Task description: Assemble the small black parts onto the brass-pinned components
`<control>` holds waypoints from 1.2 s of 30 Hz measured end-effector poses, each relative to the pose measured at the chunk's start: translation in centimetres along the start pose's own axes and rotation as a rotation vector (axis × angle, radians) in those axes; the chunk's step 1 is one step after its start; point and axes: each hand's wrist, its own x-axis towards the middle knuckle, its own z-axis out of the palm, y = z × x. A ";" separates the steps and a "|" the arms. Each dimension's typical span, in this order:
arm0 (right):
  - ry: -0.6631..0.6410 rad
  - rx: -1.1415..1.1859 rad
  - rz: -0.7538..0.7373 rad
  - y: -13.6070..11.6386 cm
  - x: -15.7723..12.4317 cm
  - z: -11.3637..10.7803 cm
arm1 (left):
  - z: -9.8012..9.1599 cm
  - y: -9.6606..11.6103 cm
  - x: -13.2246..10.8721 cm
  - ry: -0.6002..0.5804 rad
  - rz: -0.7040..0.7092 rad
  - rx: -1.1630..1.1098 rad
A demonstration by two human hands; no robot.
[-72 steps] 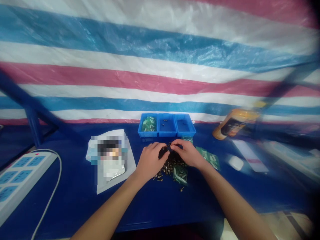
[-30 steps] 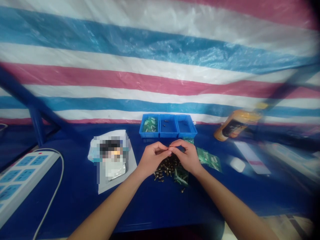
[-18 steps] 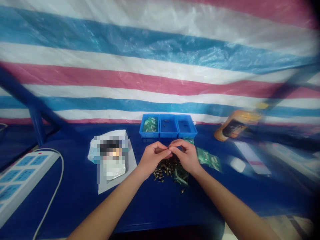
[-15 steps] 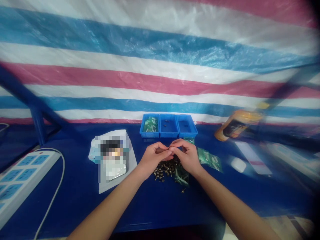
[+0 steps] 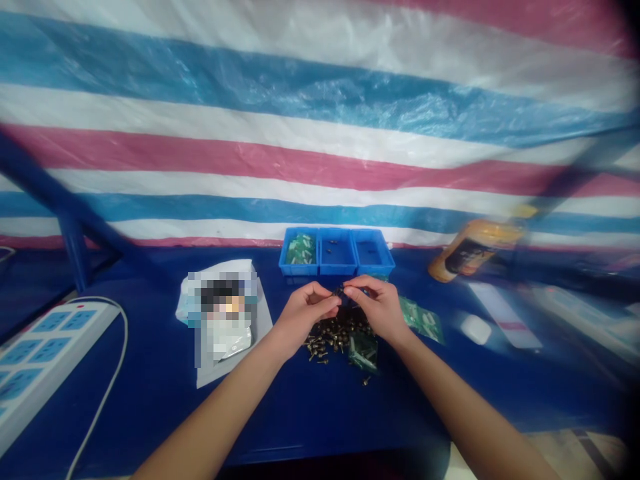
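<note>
My left hand (image 5: 306,312) and my right hand (image 5: 376,305) meet over the pile, each with thumb and forefinger pinched. Between their fingertips sits a small dark metal screw (image 5: 338,291), mostly covered, so its exact form is hard to see. Below the hands lies a heap of brass-coloured screws (image 5: 330,337) on the blue table (image 5: 310,420). A small green packet (image 5: 363,351) leans at the heap's right side. One loose screw (image 5: 366,381) lies nearer to me.
Behind the hands stand three joined blue bins: the left bin (image 5: 300,269) holds green packets, the middle bin (image 5: 339,268) and right bin (image 5: 374,267) a few small parts. More green packets (image 5: 423,320), an orange bottle (image 5: 470,248), a white case (image 5: 476,329) and a power strip (image 5: 55,360) lie around.
My fingertips have drawn slightly apart, and more of the small dark screw between them shows. My right hand has shifted a little to the right.
</note>
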 end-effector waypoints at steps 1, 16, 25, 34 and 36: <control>0.011 0.033 0.053 0.0 0.1 -0.1 | 0.0 0.0 0.0 0.009 0.004 -0.011; 0.243 0.808 0.578 0.4 1.5 -1.4 | 0.4 0.5 0.0 0.040 -0.009 -0.068; 0.013 0.298 0.384 -0.1 0.9 -1.1 | 0.6 0.9 -0.3 0.042 0.023 0.140; -0.321 0.071 0.258 -1.2 0.3 -0.7 | 0.5 0.5 -0.3 -0.025 0.030 0.165; -0.339 0.058 0.256 -1.3 0.5 -0.9 | 0.4 0.5 -0.3 -0.002 0.032 0.147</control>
